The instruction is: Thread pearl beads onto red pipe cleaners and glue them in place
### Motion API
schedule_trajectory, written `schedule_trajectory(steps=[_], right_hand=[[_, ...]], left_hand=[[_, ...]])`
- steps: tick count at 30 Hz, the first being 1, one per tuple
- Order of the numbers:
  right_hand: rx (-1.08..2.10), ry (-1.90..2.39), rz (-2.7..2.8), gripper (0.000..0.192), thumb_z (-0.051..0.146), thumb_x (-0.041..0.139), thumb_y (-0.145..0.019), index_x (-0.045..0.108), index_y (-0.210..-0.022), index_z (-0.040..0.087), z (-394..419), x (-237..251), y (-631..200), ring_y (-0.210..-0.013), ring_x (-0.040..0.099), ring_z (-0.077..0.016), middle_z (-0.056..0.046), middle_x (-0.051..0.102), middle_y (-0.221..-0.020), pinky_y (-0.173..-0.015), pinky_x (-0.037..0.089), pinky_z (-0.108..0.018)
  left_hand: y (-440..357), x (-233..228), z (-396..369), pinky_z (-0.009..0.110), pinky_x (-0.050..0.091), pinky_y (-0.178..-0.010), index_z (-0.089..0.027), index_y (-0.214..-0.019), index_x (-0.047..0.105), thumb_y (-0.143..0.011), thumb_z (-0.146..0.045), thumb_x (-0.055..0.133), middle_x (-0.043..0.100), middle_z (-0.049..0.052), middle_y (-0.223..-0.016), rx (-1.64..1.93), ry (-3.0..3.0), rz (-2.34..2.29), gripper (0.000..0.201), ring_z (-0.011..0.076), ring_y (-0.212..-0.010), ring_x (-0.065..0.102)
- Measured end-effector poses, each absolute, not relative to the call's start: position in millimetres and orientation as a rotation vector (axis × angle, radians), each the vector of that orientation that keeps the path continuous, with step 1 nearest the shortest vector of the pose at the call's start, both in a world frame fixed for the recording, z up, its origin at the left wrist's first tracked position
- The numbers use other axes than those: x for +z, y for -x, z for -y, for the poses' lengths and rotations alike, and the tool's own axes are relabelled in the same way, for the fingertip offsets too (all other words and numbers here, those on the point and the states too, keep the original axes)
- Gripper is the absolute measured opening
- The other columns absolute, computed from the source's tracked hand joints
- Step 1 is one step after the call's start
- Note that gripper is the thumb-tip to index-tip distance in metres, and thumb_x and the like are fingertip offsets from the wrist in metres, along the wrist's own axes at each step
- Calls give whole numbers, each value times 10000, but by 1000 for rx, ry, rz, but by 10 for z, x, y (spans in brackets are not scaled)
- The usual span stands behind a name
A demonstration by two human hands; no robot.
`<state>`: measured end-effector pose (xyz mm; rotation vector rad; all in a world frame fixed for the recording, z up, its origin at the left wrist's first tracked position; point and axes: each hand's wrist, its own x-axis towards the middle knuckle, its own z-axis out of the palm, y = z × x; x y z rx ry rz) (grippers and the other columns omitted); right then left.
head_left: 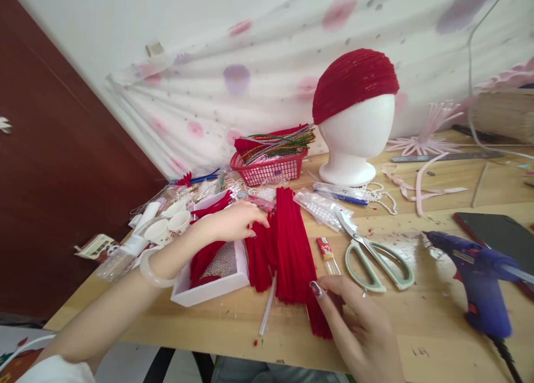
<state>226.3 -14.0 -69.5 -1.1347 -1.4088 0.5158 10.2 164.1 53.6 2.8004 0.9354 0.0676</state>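
Observation:
Several red chenille stems (292, 249) lie side by side in a flat bundle on the table. My left hand (237, 221) reaches across the white box (211, 296), fingers slightly bent and apart over the bundle's left part, nothing visible in them. At the bundle's lower right end is my right hand (362, 327), thumb and forefinger brought together at the edge of the lowest red stems; the other fingers curl under, partly hidden. More red stems and a patterned grey piece (223, 260) lie inside the box. A thin white stick (268, 308) pokes out below the bundle.
Scissors (367, 255) and a blue glue gun (471, 266) lie to the right, near a dark tablet-like slab (496, 232). Behind stand a white foam head (359, 132) with a red cap (356, 85) and a red basket (271, 171) of tinsel stems. Paper cups (179, 221) stand left.

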Motion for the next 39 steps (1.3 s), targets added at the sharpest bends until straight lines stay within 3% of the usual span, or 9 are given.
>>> schedule_trajectory(steps=[4,9,15,20,25,29,34,36,39], right_hand=[[516,1109,1425,132,203,570,-1001,688,-972,254,145,-701,-2261,-777,711,-200,-52,757,-898,-645,518,-266],[566,1169,1394,136,240,570,-1011,675,-926,255,158,-675,-2252,-610,619,-144,9,679,-752,-554,458,-237],[568,1208,1386,154,257,577,-998,674,-880,240,147,-639,-2244,-573,601,-145,17,654,-701,-533,433,-248],[550,1207,1312,156,258,609,-965,707,-844,243,136,-606,-2226,-533,564,-147,20,643,-661,-513,440,-246],[692,1237,1047,114,295,694,-917,806,-927,274,142,-644,-2231,-708,703,-185,-30,794,-886,-620,555,-236],[1010,1084,934,162,400,725,-929,823,-1015,303,177,-595,-2229,-675,700,-155,-45,820,-937,-592,566,-199],[1408,741,848,311,555,774,-849,795,-1087,355,259,-396,-2077,-1003,732,-229,-61,745,-1241,-848,597,-310],[1475,771,900,287,515,815,-826,803,-1067,360,291,-354,-2004,-962,715,-213,-48,722,-1155,-831,589,-300],[1439,951,920,174,462,795,-870,820,-1000,348,325,-346,-1913,-755,631,-132,-6,662,-925,-655,536,-186]], left_hand=[[-228,330,-1636,431,462,-1010,-195,-960,772,-749,-30,741,762,69,-1059,-190,-2895,-834,270,277,-1093,657],[-301,286,-1676,468,444,-983,-160,-836,715,-788,-76,745,716,56,-977,-268,-2974,-796,101,274,-1040,623],[-268,292,-1738,385,415,-954,-209,-702,677,-767,9,661,726,8,-797,-193,-2987,-761,227,225,-902,642],[-224,341,-1687,388,444,-922,-217,-683,626,-731,35,574,702,6,-752,27,-2978,-763,262,221,-837,647],[-134,627,-1439,415,464,-985,-226,-761,630,-835,-15,521,744,83,-1093,430,-2935,-765,248,255,-1083,656],[-186,639,-992,435,415,-1083,-228,-728,650,-867,-31,586,690,97,-1252,912,-2789,-912,249,277,-1232,594],[-422,226,-465,459,411,-1102,-251,-727,682,-865,-51,634,680,80,-1258,1300,-2455,-1151,247,300,-1268,569],[-473,42,-361,420,471,-1039,-249,-722,677,-860,-63,655,695,75,-1236,1238,-2249,-1148,232,283,-1213,615],[-432,-133,-285,348,530,-957,-276,-876,698,-902,-99,630,740,40,-1165,1137,-1959,-1150,191,230,-1109,687]])
